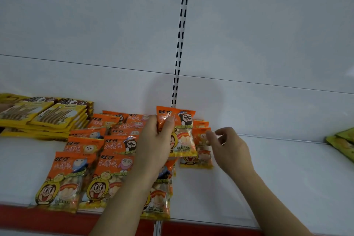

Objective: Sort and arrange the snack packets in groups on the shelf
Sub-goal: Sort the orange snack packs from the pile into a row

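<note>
My left hand (155, 140) grips an orange snack packet (182, 126) by its upper left, lifted above the white shelf (268, 178). Several more orange packets (80, 176) lie in overlapping rows to its left, reaching the shelf's front edge. Behind the held packet, a few orange packets (201, 151) lie by the back wall. My right hand (228, 147) hovers just right of these, fingers loosely curled and holding nothing; whether it touches them I cannot tell.
Stacks of yellow packets (44, 117) sit at the back left. Green packets (342, 142) lie at the right edge. A slotted white upright (180, 44) runs up the back wall. The shelf has a red front strip (38, 220).
</note>
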Tool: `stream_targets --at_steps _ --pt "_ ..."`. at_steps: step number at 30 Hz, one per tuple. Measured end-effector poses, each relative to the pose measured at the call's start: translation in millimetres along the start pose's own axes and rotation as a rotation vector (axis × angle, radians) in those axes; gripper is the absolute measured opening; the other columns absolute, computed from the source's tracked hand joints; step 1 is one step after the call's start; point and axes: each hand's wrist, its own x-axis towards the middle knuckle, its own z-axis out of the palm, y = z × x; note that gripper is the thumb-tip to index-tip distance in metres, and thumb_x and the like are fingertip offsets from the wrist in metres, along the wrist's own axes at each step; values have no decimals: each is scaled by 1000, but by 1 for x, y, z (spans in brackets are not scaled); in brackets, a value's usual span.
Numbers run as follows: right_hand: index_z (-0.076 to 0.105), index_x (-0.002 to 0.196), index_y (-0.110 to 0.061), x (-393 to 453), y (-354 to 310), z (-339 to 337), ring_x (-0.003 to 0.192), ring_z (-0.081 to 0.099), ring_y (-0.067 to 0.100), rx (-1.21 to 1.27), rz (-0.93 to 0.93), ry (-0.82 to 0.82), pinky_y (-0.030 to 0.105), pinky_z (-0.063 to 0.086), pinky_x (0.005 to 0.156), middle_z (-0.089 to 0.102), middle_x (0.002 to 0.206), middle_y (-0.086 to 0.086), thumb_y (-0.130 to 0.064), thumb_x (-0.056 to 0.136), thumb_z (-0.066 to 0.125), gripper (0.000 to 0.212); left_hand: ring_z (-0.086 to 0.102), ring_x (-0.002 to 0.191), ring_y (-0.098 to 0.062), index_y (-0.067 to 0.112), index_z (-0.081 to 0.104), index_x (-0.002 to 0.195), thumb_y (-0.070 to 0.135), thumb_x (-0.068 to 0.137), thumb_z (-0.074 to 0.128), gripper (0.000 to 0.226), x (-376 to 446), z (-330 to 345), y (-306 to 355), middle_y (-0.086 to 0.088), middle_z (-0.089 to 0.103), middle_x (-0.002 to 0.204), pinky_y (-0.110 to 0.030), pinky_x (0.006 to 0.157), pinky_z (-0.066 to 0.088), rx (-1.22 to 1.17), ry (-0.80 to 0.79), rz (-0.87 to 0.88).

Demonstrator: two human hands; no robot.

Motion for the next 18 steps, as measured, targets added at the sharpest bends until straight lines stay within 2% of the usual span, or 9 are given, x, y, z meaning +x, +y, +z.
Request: stream_targets --at_steps 2,4,5,7,10,11,13,16,18 --pt "64 90 -23 -8 -10 -13 73 62 7 198 -30 -24 22 43 59 68 77 -8 -57 96 48 38 66 83 -26 14 62 93 44 103 53 34 -1 5 -2 -13 68 91 -36 72 52 42 -10 32" --pt "70 85 -26 -20 -22 -22 69 64 5 304 -98 -143 22 47 58 72 77 -8 -57 94 52 37 67 77 -22 13 64 90 45 102 55 36 -2 10 -2 -10 69 85 -37 69 54 83 -22 61" --pt "71 84 -27 -25 -26 -25 66 63 2 302 -135 -180 18 45 56 72 76 -11 -55 93 56 33 69 76 -17 13 66 91 45 102 55 35 -3 12 -1 -6 72 85 -35 69 56 97 -43 72" --pt "71 78 -27 -29 -28 -29 58 60 0 263 -177 -172 15 43 53 70 70 -13 -47 93 62 26 69 77 -5 15 68 96 44 101 56 33 -5 17 2 0 74 88 -20 65 56 132 -91 102" --pt "68 73 -23 -24 -18 -37 55 59 4 220 -135 -103 17 41 52 70 67 -8 -42 94 63 29 64 82 5 24 65 113 48 100 56 29 -8 15 3 17 68 97 -4 64 47 238 -74 171" --pt "68 72 -21 -23 -12 -39 56 59 7 182 -103 -101 20 41 53 70 67 -5 -42 94 63 31 61 84 8 28 62 119 48 100 56 28 -9 10 2 21 64 96 -3 65 44 282 -38 195" --pt "65 70 -18 -23 0 -37 55 56 10 59 -53 -146 23 39 53 67 65 -2 -43 94 63 34 60 82 9 26 63 116 46 100 56 26 -10 -1 -2 23 61 90 -6 64 46 358 20 259" --pt "61 67 -21 -30 10 -23 55 54 8 -74 -47 -211 22 37 51 63 61 -4 -43 94 63 35 62 75 8 23 69 107 39 102 55 22 -17 -11 -7 23 62 83 -8 69 50 467 -10 345" --pt "59 69 -21 -32 13 -12 58 56 9 -142 -65 -179 23 38 50 62 62 -5 -44 95 61 35 64 72 5 23 70 103 37 102 55 20 -24 -14 -11 22 63 78 -13 65 53 501 -35 381"
